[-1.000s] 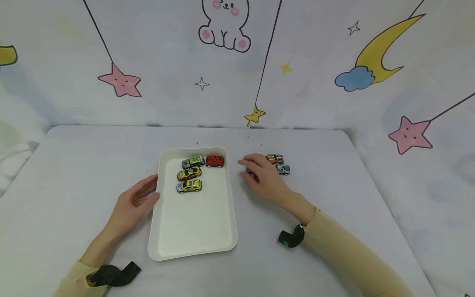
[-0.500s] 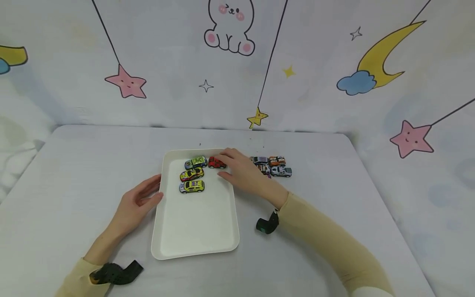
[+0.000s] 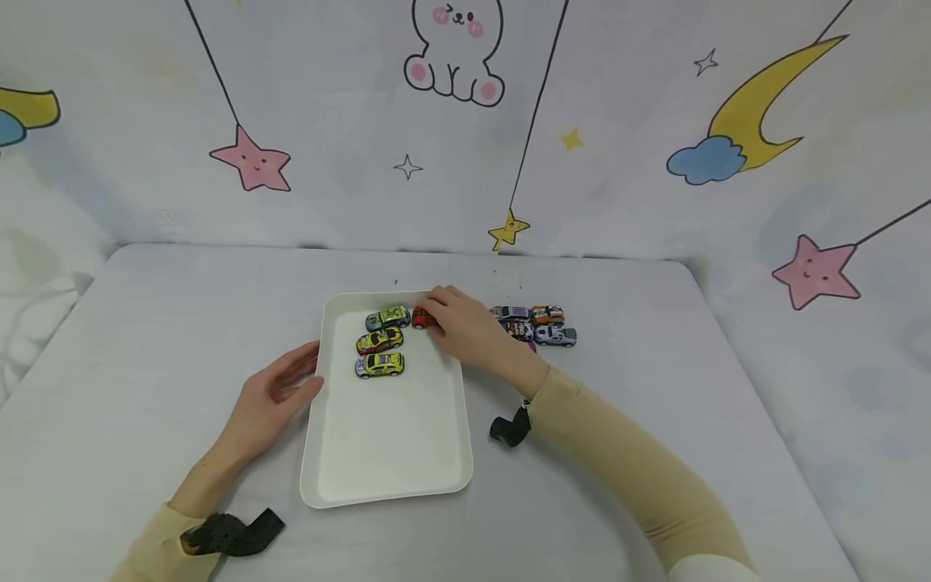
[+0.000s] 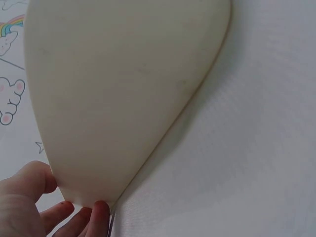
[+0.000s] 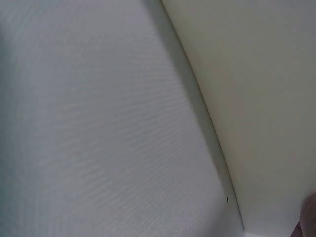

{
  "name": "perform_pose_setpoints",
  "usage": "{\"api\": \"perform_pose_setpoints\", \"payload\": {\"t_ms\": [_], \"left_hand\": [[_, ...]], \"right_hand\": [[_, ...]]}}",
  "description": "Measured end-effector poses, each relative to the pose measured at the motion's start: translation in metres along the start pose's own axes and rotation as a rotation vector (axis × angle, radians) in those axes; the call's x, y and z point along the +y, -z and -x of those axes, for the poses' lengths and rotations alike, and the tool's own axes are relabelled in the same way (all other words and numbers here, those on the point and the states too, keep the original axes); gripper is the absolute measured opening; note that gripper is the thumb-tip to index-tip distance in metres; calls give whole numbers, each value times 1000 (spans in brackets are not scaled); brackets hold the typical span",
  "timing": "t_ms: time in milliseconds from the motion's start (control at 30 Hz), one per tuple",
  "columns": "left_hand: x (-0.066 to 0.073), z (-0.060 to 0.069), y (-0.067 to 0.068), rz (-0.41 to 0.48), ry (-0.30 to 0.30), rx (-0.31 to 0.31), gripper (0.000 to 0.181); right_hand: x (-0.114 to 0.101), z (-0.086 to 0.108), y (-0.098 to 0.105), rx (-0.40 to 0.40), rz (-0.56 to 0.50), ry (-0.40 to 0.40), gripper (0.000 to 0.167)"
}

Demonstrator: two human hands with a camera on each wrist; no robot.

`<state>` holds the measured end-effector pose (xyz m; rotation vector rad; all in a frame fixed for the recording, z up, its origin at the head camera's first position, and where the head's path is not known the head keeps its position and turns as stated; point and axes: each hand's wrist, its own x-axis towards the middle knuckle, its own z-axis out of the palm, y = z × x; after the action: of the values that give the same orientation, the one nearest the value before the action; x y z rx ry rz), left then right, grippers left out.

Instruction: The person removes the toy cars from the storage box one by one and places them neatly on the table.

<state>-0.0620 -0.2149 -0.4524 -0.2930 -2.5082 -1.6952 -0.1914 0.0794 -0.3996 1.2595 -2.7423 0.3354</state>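
Observation:
A white tray (image 3: pixel 393 436) lies on the table. Its upper part holds a green-blue toy car (image 3: pixel 388 318), a yellow-red one (image 3: pixel 380 340), a yellow-white one (image 3: pixel 380 365) and a red one (image 3: pixel 422 317). My right hand (image 3: pixel 476 333) reaches over the tray's upper right corner, its fingers closed round the right end of the red car and hiding it. My left hand (image 3: pixel 265 404) touches the left rim with thumb and relaxed fingertips. In the left wrist view the thumb and fingers of my left hand (image 4: pixel 54 207) rest along the tray (image 4: pixel 123 98).
Right of the tray, beyond my right hand, several toy cars stand close together, among them an orange one (image 3: pixel 548 314) and a silver one (image 3: pixel 555 335). A patterned cloth (image 3: pixel 349 121) rises behind the table's back edge.
My right hand has moved left from the cars outside the tray to the red car, and its fingers have closed in. My left hand stays at the tray's left rim.

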Motion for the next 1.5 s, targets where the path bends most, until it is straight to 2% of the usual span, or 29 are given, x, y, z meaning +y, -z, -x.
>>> {"api": "perform_pose_setpoints", "payload": {"t_ms": [200,733,1000,1200,1500], "left_hand": [[0,0,0,-18,-7,4,50],[3,0,-1,-17,-3,-1,50],[4,0,0,-14,-10,3,50],[5,0,0,-19,-11,6,50],[7,0,0,-28,4,3,50]], "right_hand": [[-3,-2,-1,-35,65,-8,34],[-9,-2,-2,-76,91,-57,29],[-10,0,-5,-59,-10,-86,33],[-9,2,-7,-16,-69,-85,30],[-6,6,-13,48,-163,-94,33]]}}
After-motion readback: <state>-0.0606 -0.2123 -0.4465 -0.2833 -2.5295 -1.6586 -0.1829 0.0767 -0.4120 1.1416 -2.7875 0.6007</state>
